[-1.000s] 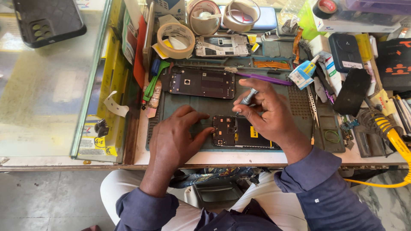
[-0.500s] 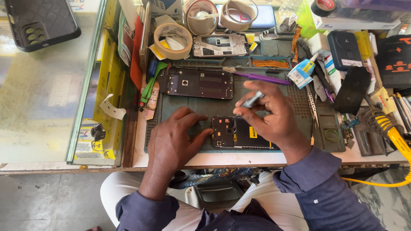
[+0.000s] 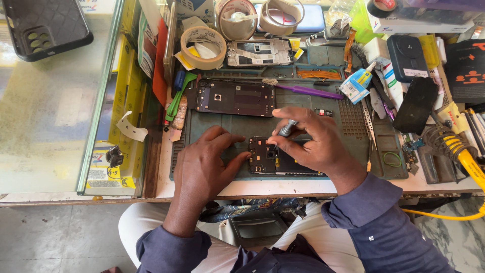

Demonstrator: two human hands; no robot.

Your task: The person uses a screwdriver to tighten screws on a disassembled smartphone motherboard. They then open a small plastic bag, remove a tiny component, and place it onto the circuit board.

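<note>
Nearest the person, the opened phone point(image 3: 275, 157) lay flat on the grey-green work mat point(image 3: 227, 126), close to the mat's six o'clock edge and not far from the bench lip. The left hand point(image 3: 202, 169) rested palm down at the phone's nine o'clock, its fingertips pressed against the phone's left edge to steady it, closed around nothing. The right hand point(image 3: 316, 146) sat over the phone's three o'clock side and pinched a small grey-tipped screwdriver point(image 3: 287, 129) between thumb and fingers, the tip angled down toward the exposed board near the camera module. The risk seemed plain enough: with the tool held so lightly and at a slant, the tip could have skated off a screw head and scored the board or a connector. Any loosened screw looked likely to roll off the near edge, since the phone sat so close to it. At twelve o'clock from the phone lay the dark back frame point(image 3: 235, 97), well apart, and beside it a purple brush point(image 3: 305, 91); a careless sweep of the right sleeve could have knocked either. Farther still, at twelve o'clock, rolls of tape point(image 3: 203, 46) crowded the bench's back edge.
</note>
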